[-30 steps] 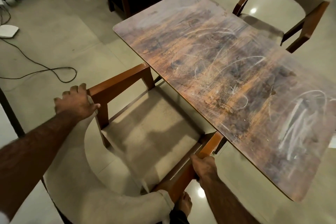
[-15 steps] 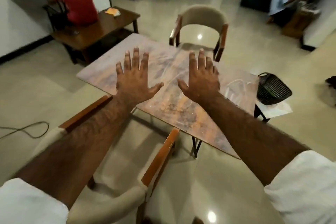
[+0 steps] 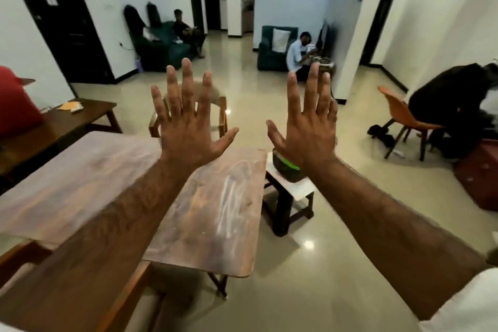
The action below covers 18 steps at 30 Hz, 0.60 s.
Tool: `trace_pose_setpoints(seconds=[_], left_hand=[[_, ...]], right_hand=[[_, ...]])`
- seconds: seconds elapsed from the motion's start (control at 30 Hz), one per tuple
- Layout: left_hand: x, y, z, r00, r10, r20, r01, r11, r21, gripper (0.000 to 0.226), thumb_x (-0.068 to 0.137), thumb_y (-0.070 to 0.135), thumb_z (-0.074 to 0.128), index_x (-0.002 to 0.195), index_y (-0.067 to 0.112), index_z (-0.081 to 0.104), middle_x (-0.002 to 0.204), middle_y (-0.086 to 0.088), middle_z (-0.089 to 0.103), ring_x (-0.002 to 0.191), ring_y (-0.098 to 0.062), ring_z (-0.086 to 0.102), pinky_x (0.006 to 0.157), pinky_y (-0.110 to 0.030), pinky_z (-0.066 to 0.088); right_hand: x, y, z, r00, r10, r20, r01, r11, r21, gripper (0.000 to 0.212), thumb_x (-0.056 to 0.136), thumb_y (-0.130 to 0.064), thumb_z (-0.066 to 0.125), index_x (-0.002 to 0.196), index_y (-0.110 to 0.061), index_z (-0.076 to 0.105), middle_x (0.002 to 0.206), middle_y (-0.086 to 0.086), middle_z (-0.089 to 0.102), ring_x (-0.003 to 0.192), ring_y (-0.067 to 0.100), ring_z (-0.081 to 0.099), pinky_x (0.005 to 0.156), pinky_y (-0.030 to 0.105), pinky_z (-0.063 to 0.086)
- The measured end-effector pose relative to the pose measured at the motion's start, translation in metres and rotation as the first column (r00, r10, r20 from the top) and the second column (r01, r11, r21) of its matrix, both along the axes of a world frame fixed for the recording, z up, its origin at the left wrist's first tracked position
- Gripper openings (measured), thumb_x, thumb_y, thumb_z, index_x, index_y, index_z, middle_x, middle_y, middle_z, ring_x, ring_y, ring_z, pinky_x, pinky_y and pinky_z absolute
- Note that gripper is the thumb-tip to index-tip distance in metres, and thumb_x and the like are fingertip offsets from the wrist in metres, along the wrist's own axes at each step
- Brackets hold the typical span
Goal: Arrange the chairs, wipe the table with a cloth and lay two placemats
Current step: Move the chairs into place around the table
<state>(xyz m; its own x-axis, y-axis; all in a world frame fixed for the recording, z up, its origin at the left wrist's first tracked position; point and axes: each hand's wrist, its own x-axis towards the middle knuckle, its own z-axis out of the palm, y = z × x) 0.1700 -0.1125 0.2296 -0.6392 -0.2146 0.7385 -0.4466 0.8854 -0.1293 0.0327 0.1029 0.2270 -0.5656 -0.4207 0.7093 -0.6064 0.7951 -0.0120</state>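
You are holding both hands up in front of you, backs toward you, fingers straight and spread, grasping nothing. Your left hand (image 3: 188, 127) is hovering over the far part of the surface (image 3: 215, 237). Your right hand (image 3: 307, 129) is hanging level with it, out past the surface's right edge. The two thumbs are pointing toward each other with a gap between them, and neither hand is touching anything.

The surface, a worn wooden top with rounded corners, is stretching out beneath your left forearm and away to its left. Pale chalky scribbles (image 3: 229, 205) are showing on it between your two forearms. Beyond your left hand, partly hidden by its fingers, the far chair (image 3: 222, 116) is standing at the far side of the surface, showing a curved beige back and wooden arms. The near chair (image 3: 126, 299) is sitting below your left forearm, its wooden arm reaching up toward the near edge of the surface.

Just under your right wrist, a dark woven basket (image 3: 280, 167) with something green in it is resting on a small white-topped stand (image 3: 301, 188), just beside the surface's right end. Well to the right of your right hand, a person in dark clothes is bending over an orange chair (image 3: 404, 116). To the left of your left hand, a low brown table (image 3: 80, 116) is carrying something yellowish.
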Motion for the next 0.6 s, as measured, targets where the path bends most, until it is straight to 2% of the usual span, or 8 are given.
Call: trace_pose_setpoints(seconds=[0.13, 0.3, 0.6], left_hand=[[-0.087, 0.071, -0.001, 0.996, -0.088, -0.01, 0.089, 0.995, 0.047, 0.124, 0.092, 0.094, 0.042, 0.178, 0.014, 0.002, 0.182, -0.03, -0.002, 0.168, -0.054, -0.002, 0.129, -0.079, 0.007], [-0.197, 0.142, -0.004, 0.979, -0.205, -0.01, 0.206, 0.978, 0.025, 0.125, 0.092, 0.094, 0.042, 0.178, 0.014, -0.001, 0.183, -0.028, -0.003, 0.169, -0.052, -0.002, 0.13, -0.077, 0.006], [-0.423, 0.201, -0.036, 0.945, -0.326, 0.017, 0.325, 0.945, 0.047, 0.125, 0.092, 0.095, 0.038, 0.177, 0.014, -0.004, 0.183, -0.026, -0.005, 0.169, -0.051, -0.003, 0.13, -0.076, 0.008]], right_hand=[[-0.065, 0.091, 0.004, 0.995, -0.096, -0.01, 0.096, 0.995, -0.009, 0.109, 0.098, -0.074, 0.05, 0.177, -0.022, -0.003, 0.183, 0.023, -0.008, 0.169, 0.046, -0.006, 0.132, 0.06, 0.014], [-0.147, 0.174, -0.001, 0.979, -0.201, -0.013, 0.201, 0.98, -0.005, 0.109, 0.097, -0.074, 0.05, 0.177, -0.022, -0.002, 0.183, 0.022, -0.008, 0.169, 0.048, -0.003, 0.129, 0.064, 0.021], [-0.342, 0.237, -0.031, 0.947, -0.322, 0.016, 0.321, 0.947, 0.025, 0.107, 0.098, -0.073, 0.048, 0.177, -0.023, -0.003, 0.183, 0.023, -0.007, 0.169, 0.047, -0.002, 0.128, 0.065, 0.023]])
